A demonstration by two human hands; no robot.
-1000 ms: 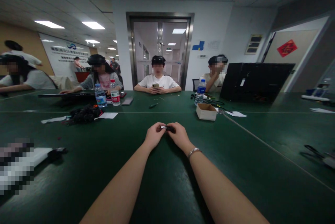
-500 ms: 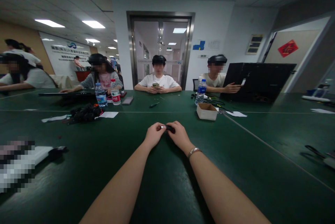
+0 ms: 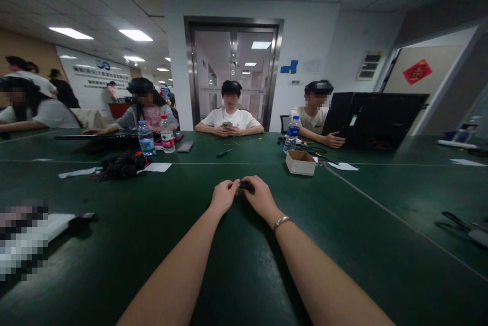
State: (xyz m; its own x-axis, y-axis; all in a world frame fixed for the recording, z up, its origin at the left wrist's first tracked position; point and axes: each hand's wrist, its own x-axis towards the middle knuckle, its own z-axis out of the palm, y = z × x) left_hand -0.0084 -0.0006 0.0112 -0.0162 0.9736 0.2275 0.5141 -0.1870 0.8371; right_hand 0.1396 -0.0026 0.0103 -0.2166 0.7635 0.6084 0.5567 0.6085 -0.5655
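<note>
The small dark object [image 3: 245, 185] is above the desk [image 3: 244, 255], gripped in the closed fingers of the right hand [image 3: 261, 195], with the left hand's [image 3: 223, 197] fingers pinched at its silvery end, which shows less than a moment ago. Across the desk, a person's hand [image 3: 334, 139] has dropped from the black monitor's [image 3: 375, 120] edge. The open box [image 3: 300, 164] shows brown inner walls, its bottom hidden, near a blue-capped bottle [image 3: 292, 134] whose fill I cannot tell.
</note>
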